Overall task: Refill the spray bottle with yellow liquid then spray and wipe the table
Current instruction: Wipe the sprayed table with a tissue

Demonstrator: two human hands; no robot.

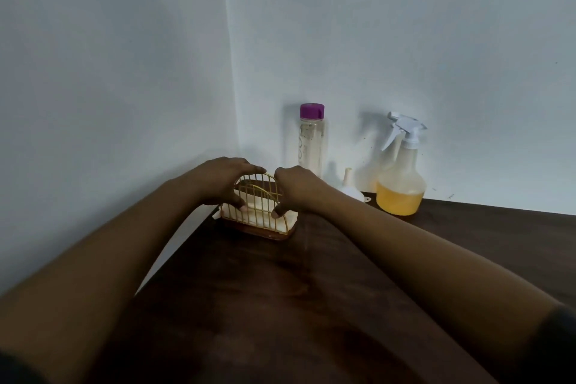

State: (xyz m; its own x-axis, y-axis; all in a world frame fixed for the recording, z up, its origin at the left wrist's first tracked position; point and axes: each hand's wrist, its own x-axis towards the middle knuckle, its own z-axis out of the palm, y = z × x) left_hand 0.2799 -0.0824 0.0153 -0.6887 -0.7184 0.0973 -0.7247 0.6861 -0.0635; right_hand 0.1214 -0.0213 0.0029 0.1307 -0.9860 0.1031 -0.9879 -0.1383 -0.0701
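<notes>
A clear spray bottle [401, 178] with a white trigger head stands at the back right of the dark wooden table [311, 305], holding yellow liquid in its lower part. A white funnel [350, 188] lies upside down to its left. A tall clear bottle [311, 140] with a purple cap stands by the wall and looks nearly empty. In front of it sits a gold wire holder [260, 207] with a pale folded cloth [288, 221] inside. My left hand [223, 182] grips the holder's left side. My right hand [296, 188] grips its right side, thumb on the wires.
White walls meet in a corner behind the holder. The table's left edge runs diagonally just left of the holder. Dark sleeves show at the bottom corners.
</notes>
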